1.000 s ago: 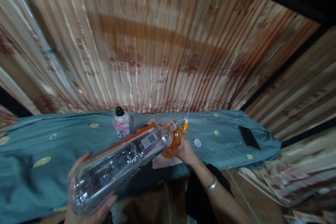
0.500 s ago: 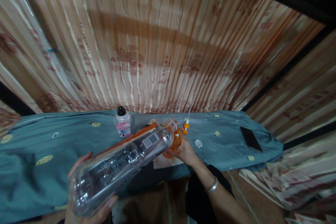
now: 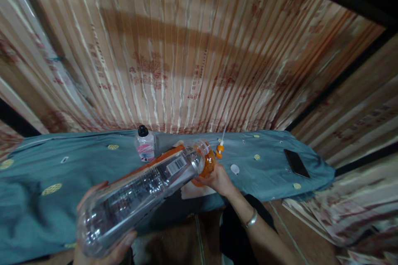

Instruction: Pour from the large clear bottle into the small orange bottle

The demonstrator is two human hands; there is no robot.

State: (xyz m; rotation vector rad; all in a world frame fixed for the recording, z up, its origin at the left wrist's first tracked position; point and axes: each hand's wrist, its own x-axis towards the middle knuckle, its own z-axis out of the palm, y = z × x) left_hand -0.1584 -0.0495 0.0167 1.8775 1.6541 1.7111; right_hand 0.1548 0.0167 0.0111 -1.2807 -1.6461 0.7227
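My left hand [image 3: 115,250] is wrapped round the base of a large clear plastic bottle [image 3: 133,198] with an orange and grey label and a barcode. The bottle is tilted, its neck pointing up and right against the mouth of an orange bottle [image 3: 208,165]. That translucent orange bottle is gripped by my right hand [image 3: 216,180], and its lower part is partly hidden behind the clear bottle and fingers. Just beyond my right hand lies an orange and white pump head [image 3: 220,149] with a thin tube. I cannot tell whether liquid passes between the bottles.
A clear bottle with black cap and pink label [image 3: 145,145] stands at the left on the blue-green patterned cloth [image 3: 93,165]. A white disc [image 3: 234,169] and a dark phone [image 3: 296,163] lie to the right. Pleated curtains [image 3: 186,49] hang behind.
The base of the large clear bottle and my left hand have shifted slightly left. My right hand keeps the orange bottle in nearly the same place.
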